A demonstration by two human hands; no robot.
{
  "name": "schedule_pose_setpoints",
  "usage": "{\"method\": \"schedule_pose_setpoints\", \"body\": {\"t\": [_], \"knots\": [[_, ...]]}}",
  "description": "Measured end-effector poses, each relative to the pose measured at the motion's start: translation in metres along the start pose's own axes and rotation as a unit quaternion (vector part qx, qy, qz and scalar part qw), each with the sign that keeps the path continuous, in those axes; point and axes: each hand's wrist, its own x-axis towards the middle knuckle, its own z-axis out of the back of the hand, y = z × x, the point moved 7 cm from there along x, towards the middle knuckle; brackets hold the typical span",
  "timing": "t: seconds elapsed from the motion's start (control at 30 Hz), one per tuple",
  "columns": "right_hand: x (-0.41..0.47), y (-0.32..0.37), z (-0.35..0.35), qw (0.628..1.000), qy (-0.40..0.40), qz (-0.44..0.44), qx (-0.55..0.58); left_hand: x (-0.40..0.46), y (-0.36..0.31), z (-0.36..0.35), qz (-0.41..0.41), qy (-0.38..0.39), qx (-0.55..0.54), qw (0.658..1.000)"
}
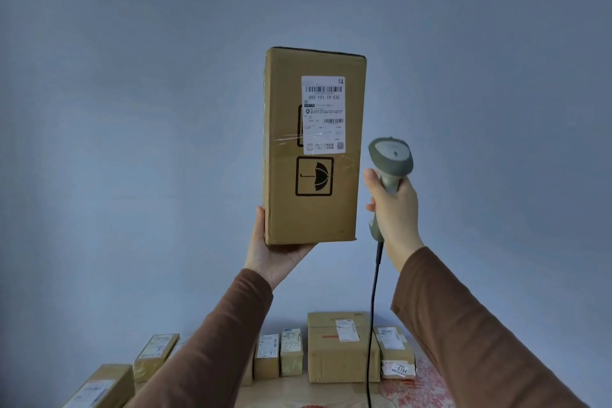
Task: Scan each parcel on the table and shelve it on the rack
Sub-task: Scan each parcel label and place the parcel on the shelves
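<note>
Head view, tall parcel upright, bottom corner cupped in left hand, right hand just beside, gripping scanner.

I wear long brown sleeves on both arms, plain and snug, ending at my wrists; both hands bare.

A table with a floral patch carries a row of taped, labelled cardboard parcels
</note>
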Motion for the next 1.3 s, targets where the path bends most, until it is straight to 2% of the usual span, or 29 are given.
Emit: {"method": "schedule_pose_setpoints", "body": {"t": [0.17,0.33,0.43,0.57,0.77,1.0,1.17,1.3], "knots": [[-0.019,-0.074,-0.006,0.985,0.072,-0.152,0.035,-0.008,-0.003,-0.010,-0.011,0.001,0.016,1.000],[-0.029,-0.084,-0.018,0.975,0.085,-0.169,0.115,-0.022,-0.015,-0.018,-0.034,-0.030,0.055,0.997],[-0.032,-0.085,-0.027,0.972,0.082,-0.173,0.137,-0.035,-0.032,-0.022,-0.079,-0.072,0.123,0.987],[-0.041,-0.082,-0.045,0.965,0.079,-0.180,0.173,-0.058,-0.072,-0.021,-0.178,-0.144,0.198,0.953],[-0.068,-0.065,-0.096,0.950,0.105,-0.189,0.225,-0.109,-0.127,-0.031,-0.274,-0.209,0.339,0.875],[-0.124,-0.019,-0.187,0.926,0.185,-0.216,0.250,-0.222,-0.190,-0.043,-0.298,-0.236,0.397,0.836],[-0.189,0.042,-0.261,0.903,0.250,-0.219,0.273,-0.329,-0.243,-0.057,-0.287,-0.261,0.476,0.789],[-0.259,0.098,-0.322,0.879,0.305,-0.229,0.288,-0.431,-0.291,-0.072,-0.327,-0.285,0.487,0.759]]}}
